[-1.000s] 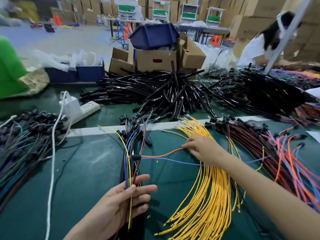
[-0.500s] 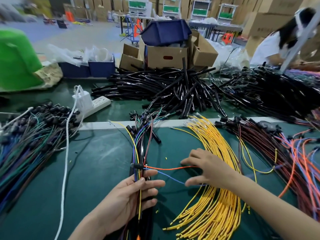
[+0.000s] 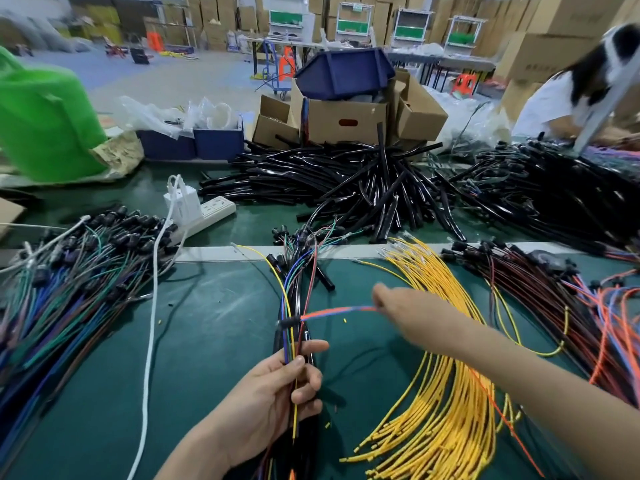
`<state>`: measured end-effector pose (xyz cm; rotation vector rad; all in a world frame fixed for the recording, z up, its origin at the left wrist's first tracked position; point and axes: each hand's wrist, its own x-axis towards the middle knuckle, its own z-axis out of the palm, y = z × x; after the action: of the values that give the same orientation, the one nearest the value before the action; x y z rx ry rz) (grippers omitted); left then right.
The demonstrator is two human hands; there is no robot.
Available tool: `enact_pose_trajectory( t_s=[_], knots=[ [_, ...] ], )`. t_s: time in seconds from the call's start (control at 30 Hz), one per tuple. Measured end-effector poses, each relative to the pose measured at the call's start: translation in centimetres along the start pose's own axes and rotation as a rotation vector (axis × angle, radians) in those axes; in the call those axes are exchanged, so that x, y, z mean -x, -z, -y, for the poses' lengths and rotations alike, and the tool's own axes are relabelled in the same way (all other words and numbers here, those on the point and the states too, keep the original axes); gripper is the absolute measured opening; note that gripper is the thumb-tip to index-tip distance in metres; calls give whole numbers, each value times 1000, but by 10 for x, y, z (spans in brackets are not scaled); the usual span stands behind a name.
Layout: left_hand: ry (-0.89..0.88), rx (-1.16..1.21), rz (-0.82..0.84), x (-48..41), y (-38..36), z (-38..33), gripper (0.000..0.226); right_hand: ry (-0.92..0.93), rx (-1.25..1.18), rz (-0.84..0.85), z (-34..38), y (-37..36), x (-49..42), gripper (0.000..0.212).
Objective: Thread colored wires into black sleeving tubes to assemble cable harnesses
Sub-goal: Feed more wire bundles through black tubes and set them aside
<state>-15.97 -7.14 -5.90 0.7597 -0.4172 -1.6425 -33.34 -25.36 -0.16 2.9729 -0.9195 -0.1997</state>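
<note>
Head view: the desk (image 3: pixel 214 341) carries a large heap of black sleeving tubes (image 3: pixel 346 181) toward its far edge, none of them filled. Wired assemblies (image 3: pixel 69 282) lie along the left edge, and loose yellow wires (image 3: pixel 446 393) fan toward the near right corner. The left hand (image 3: pixel 273 386) grips the wire bundle (image 3: pixel 294 327) by the near edge. The right hand (image 3: pixel 398 303), blurred, pinches the orange and blue wires (image 3: pixel 339 310), which run taut from that bundle. Judgement: this harness is unfinished and much stock remains.

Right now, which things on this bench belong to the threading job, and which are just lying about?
In the job: left hand gripping the wire bundle; right hand pinching the orange and blue wires; yellow wires; black tubes.
Lying about: power strip; white cable; green bag; cardboard box; blue bin.
</note>
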Motion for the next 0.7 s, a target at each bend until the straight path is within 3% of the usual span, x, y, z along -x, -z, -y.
enact_pose_trajectory(
  t_s=[0.13, 0.3, 0.4, 0.5, 0.7],
  knots=[
    [-16, -45, -2, 1, 0, 0, 23, -139, -205, -339, -30, 60, -5, 19],
    [-29, -38, 21, 1, -1, -1, 19, -100, -382, -782, -63, 140, 13, 15],
    [-24, -16, 9, 1, -1, -1, 23, -65, -683, -926, -67, 185, 23, 22],
    [-17, -13, 24, 2, -3, -2, 23, 7, -897, -900, -51, 200, 23, 22],
    [15, -53, 41, 1, -5, -4, 26, 47, -1152, -441, 26, 124, -22, 13]
  ],
)
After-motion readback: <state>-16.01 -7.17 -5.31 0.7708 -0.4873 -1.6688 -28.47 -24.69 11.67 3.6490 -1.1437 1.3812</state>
